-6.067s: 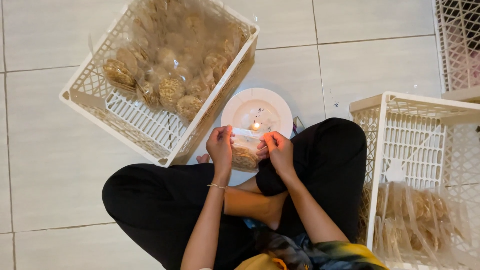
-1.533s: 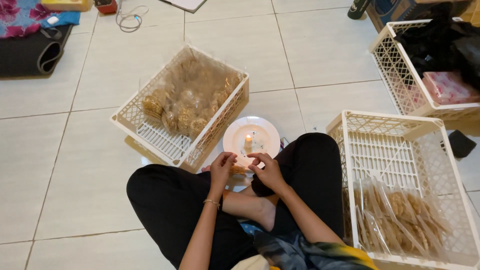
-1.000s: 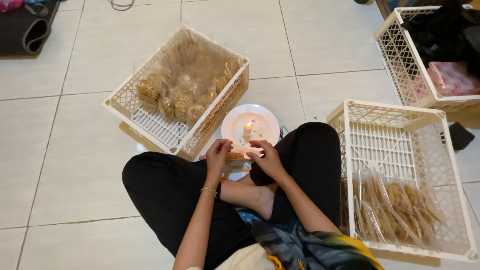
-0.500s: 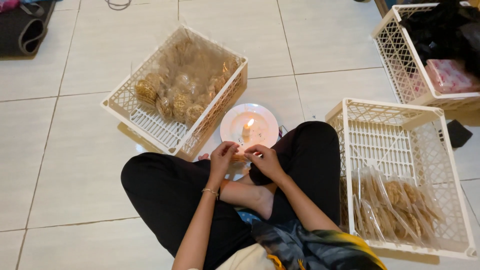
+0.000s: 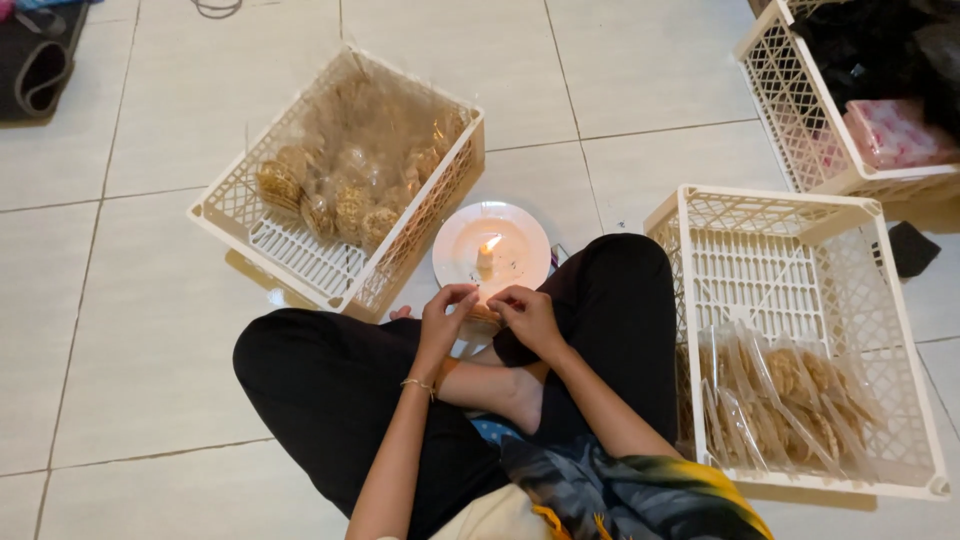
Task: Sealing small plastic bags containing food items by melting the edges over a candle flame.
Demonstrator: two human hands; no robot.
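Snack packet [image 5: 483, 312] sits pinched between my left hand [image 5: 445, 312] and right hand [image 5: 525, 315], fingers closed on its edge just near the candle [image 5: 486, 256]; I judge many unsealed in the left crate [image 5: 330, 290], several finished in the right crate [image 5: 800, 490].

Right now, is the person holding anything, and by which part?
Both hands, left and right, pinch a small clear snack packet by its top edge, near the candle.
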